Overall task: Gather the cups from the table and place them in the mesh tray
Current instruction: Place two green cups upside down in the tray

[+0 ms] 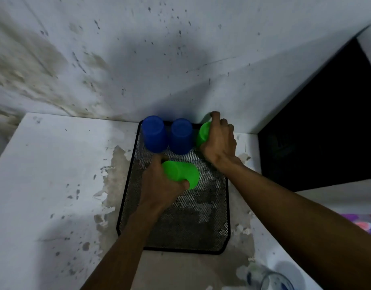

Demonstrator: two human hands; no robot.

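A black mesh tray [201, 231] lies on the white table against the wall. Two blue cups [155, 133] [180, 136] stand upside down side by side along its far edge. My right hand [220, 143] is wrapped around a green cup [203, 132] at the tray's far right corner, beside the second blue cup. My left hand [159, 185] grips another green cup [181, 173], tilted, over the middle of the tray just in front of the blue cups.
The white table [44, 185] has peeling, stained paint around the tray. A stained wall [117, 59] rises right behind. A dark opening [327, 122] lies to the right. A clear glass [274, 280] stands at the near right edge.
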